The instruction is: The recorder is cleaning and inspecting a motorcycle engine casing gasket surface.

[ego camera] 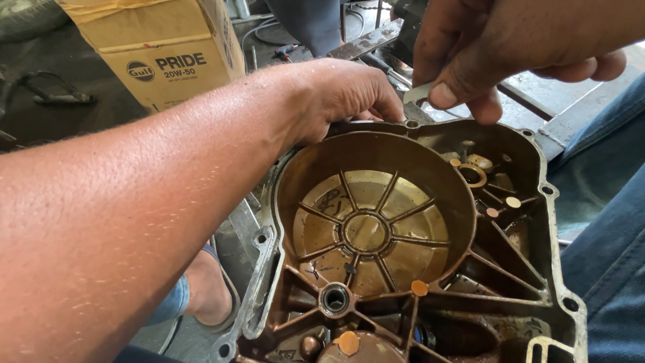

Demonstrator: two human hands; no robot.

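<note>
Across the person's lap, between the blue-jeaned legs (pixel 605 269), lies an oily engine side cover (pixel 403 249), hollow side up, so that its ribs, round central well and small bores face the camera and can be reached from above. It sits tilted a little, with its far rim raised toward the hands.

The left hand (pixel 336 97) comes in over the forearm and clamps on the cover's far rim, fingers (pixel 376 101) curled over the edge and closed on it; that grip looks meant to steady the casting against the lap while the other hand works. The right hand (pixel 497 47) hovers just beyond the same rim, thumb and forefinger pinched narrow on a small flat metal piece (pixel 418 93), pale grey, whose lower end meets the rim beside a bolt hole (pixel 412 124). Whether this is a tool's blade or a loose part cannot be told, since most of it is hidden under the fingers.

Inside the cover sit brass-coloured washers and plugs (pixel 474 175) and a dark bearing seat (pixel 334 298) near the front edge.

Behind the left arm stands a yellowish cardboard carton (pixel 161 54) on the dark workshop floor (pixel 60 121), well apart from the cover. A sandalled foot (pixel 215 296) shows below the left arm, beside the cover's left flange
</note>
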